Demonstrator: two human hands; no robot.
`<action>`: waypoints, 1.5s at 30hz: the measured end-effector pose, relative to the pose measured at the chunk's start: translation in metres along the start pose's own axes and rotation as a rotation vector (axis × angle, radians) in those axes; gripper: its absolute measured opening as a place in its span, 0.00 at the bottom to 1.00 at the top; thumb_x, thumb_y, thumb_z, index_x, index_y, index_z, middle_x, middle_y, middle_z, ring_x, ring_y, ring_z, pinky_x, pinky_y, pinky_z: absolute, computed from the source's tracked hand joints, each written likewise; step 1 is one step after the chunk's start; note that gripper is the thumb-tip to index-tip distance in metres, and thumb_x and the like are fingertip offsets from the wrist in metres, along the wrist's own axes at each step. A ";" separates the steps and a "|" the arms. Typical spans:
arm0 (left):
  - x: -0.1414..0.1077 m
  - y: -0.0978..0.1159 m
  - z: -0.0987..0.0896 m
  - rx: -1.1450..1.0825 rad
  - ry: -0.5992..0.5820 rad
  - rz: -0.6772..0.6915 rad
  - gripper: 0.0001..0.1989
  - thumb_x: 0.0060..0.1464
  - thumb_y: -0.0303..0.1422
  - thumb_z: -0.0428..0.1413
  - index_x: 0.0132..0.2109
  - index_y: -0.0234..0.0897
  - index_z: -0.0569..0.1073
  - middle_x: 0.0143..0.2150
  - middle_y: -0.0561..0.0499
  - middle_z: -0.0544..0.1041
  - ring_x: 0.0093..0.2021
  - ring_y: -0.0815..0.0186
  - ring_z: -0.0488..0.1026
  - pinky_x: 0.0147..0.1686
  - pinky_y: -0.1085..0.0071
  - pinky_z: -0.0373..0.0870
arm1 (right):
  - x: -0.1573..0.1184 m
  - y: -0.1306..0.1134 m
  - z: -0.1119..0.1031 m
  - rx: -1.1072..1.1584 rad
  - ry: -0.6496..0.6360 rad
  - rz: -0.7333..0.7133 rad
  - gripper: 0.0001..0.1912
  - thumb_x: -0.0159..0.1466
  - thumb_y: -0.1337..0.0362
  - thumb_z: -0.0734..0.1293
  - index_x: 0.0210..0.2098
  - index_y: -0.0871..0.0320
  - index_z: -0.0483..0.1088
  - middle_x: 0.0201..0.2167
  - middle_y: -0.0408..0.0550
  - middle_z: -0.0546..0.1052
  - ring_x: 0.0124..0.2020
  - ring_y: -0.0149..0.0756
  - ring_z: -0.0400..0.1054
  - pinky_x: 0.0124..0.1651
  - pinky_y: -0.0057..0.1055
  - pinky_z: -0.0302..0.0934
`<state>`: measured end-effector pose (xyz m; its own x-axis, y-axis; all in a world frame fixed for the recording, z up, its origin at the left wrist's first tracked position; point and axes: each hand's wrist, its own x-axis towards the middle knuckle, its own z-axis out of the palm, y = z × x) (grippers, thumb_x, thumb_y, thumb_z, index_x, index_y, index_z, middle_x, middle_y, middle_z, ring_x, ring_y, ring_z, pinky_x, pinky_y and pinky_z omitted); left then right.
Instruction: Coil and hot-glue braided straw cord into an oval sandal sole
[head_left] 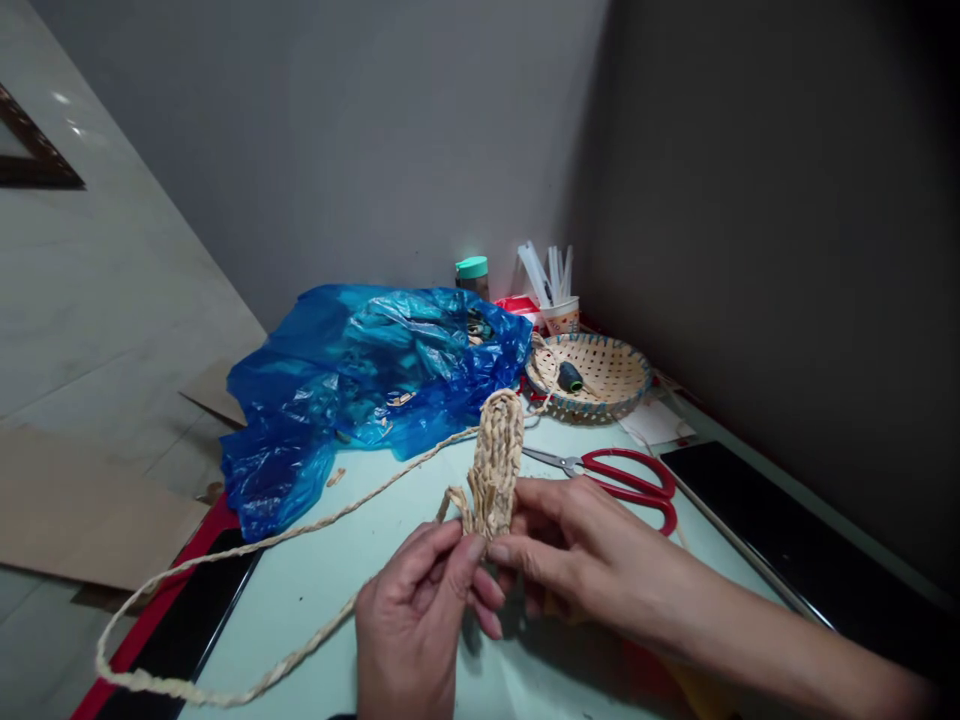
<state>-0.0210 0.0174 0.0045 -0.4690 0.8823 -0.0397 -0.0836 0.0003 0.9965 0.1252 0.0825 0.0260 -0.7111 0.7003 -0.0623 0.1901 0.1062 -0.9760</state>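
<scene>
Workpiece: a braided straw piece [498,455], held upright above the desk [300,600], in front of the blue plastic bag [360,370] and the shallow basket [622,360]. Grip, left hand [420,610]: thumb and fingers clamped on the lower end of the piece. Grip, right hand [574,545]: clamped on the same end from the other side, thumb in front.

Possible faults: if either thumb eases, the rows at the pinched end could spread, since loose straw ends project there. The long braided cord [150,682] loops past the left edge of the desk; a snag at that edge could pull the piece askew or twist the cord. The scissors [622,484] lie just beside the right hand; a sideways sweep of that hand could knock them.

Visibility limits: the right fingertips are largely concealed behind the piece. Whether the cord joins the piece cannot be confirmed, as both hands cover the lower end. The bag's contents are mostly obscured. A yellow item beneath the right forearm is too dark to identify.
</scene>
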 end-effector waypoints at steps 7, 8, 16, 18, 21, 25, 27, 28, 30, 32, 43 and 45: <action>0.004 -0.005 -0.006 0.042 -0.149 -0.027 0.13 0.48 0.42 0.67 0.29 0.36 0.80 0.20 0.54 0.74 0.18 0.69 0.71 0.22 0.74 0.71 | -0.005 0.005 -0.002 -0.079 0.024 0.002 0.07 0.66 0.68 0.62 0.35 0.59 0.72 0.29 0.44 0.78 0.28 0.30 0.67 0.30 0.23 0.59; 0.004 -0.005 -0.006 0.036 -0.165 -0.050 0.14 0.48 0.43 0.67 0.30 0.36 0.80 0.19 0.54 0.74 0.18 0.68 0.72 0.23 0.74 0.71 | -0.005 0.006 -0.002 -0.060 0.001 0.003 0.08 0.67 0.68 0.61 0.34 0.59 0.72 0.29 0.43 0.79 0.28 0.30 0.68 0.30 0.23 0.60; 0.002 -0.001 -0.007 -0.018 -0.228 -0.127 0.17 0.44 0.45 0.70 0.33 0.35 0.81 0.21 0.51 0.78 0.23 0.67 0.74 0.28 0.74 0.73 | -0.009 0.005 -0.005 -0.098 0.014 -0.015 0.10 0.69 0.65 0.62 0.34 0.59 0.73 0.30 0.43 0.80 0.27 0.29 0.68 0.32 0.24 0.60; 0.000 0.001 -0.006 -0.007 -0.218 -0.142 0.18 0.42 0.45 0.71 0.31 0.35 0.80 0.21 0.50 0.78 0.22 0.67 0.74 0.27 0.74 0.73 | -0.011 0.004 -0.005 -0.134 0.023 -0.014 0.10 0.68 0.64 0.63 0.35 0.59 0.74 0.31 0.45 0.80 0.30 0.32 0.69 0.35 0.26 0.60; -0.003 0.001 -0.005 -0.014 -0.198 -0.156 0.17 0.42 0.44 0.71 0.30 0.36 0.79 0.20 0.51 0.78 0.21 0.67 0.74 0.27 0.75 0.73 | -0.014 0.002 -0.001 -0.174 0.030 0.005 0.10 0.68 0.63 0.63 0.36 0.59 0.74 0.32 0.47 0.79 0.31 0.35 0.70 0.37 0.28 0.60; -0.006 -0.002 -0.007 0.035 -0.180 -0.115 0.13 0.45 0.40 0.70 0.28 0.35 0.79 0.20 0.52 0.76 0.19 0.68 0.72 0.23 0.75 0.72 | -0.016 0.000 0.008 -0.194 0.001 -0.016 0.09 0.68 0.66 0.60 0.34 0.58 0.70 0.31 0.43 0.79 0.30 0.31 0.69 0.35 0.26 0.58; -0.006 -0.003 -0.007 0.057 -0.168 -0.074 0.11 0.47 0.38 0.68 0.28 0.34 0.80 0.21 0.52 0.75 0.18 0.69 0.72 0.22 0.74 0.71 | -0.016 0.001 0.012 -0.217 0.031 -0.018 0.09 0.67 0.68 0.60 0.32 0.57 0.69 0.30 0.41 0.78 0.30 0.31 0.68 0.35 0.25 0.57; -0.006 -0.003 -0.008 0.063 -0.166 -0.060 0.10 0.49 0.37 0.67 0.27 0.34 0.80 0.22 0.53 0.74 0.18 0.69 0.71 0.22 0.74 0.71 | -0.015 0.002 0.013 -0.226 0.049 -0.016 0.09 0.67 0.68 0.60 0.31 0.57 0.69 0.30 0.42 0.78 0.30 0.31 0.68 0.35 0.25 0.57; -0.004 -0.003 -0.007 0.061 -0.183 -0.061 0.10 0.51 0.36 0.66 0.28 0.34 0.79 0.22 0.53 0.74 0.19 0.69 0.72 0.23 0.74 0.71 | -0.014 0.004 0.012 -0.203 0.042 -0.022 0.09 0.67 0.68 0.61 0.30 0.58 0.70 0.29 0.42 0.77 0.29 0.31 0.67 0.35 0.25 0.58; -0.003 -0.001 -0.007 0.045 -0.225 -0.078 0.09 0.51 0.36 0.66 0.28 0.35 0.79 0.22 0.53 0.74 0.21 0.69 0.72 0.24 0.75 0.70 | -0.013 0.005 0.005 -0.126 -0.036 -0.018 0.11 0.69 0.66 0.60 0.31 0.59 0.70 0.29 0.43 0.76 0.26 0.29 0.67 0.32 0.24 0.61; 0.014 -0.005 -0.018 0.058 -0.208 -0.096 0.11 0.54 0.38 0.65 0.34 0.34 0.77 0.20 0.55 0.75 0.18 0.72 0.70 0.23 0.76 0.67 | -0.008 -0.005 -0.043 0.146 0.287 -0.022 0.22 0.61 0.49 0.74 0.46 0.55 0.71 0.31 0.43 0.74 0.28 0.29 0.66 0.27 0.23 0.66; 0.016 -0.006 -0.020 0.093 -0.202 -0.091 0.11 0.54 0.39 0.64 0.35 0.34 0.77 0.21 0.54 0.75 0.17 0.71 0.71 0.22 0.76 0.68 | -0.007 -0.005 -0.046 0.185 0.352 -0.080 0.18 0.61 0.50 0.74 0.32 0.58 0.70 0.25 0.40 0.68 0.23 0.25 0.61 0.25 0.20 0.61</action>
<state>-0.0454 0.0217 -0.0033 -0.2769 0.9530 -0.1232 -0.0320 0.1190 0.9924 0.1600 0.1094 0.0410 -0.4371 0.8974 0.0597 -0.0048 0.0640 -0.9979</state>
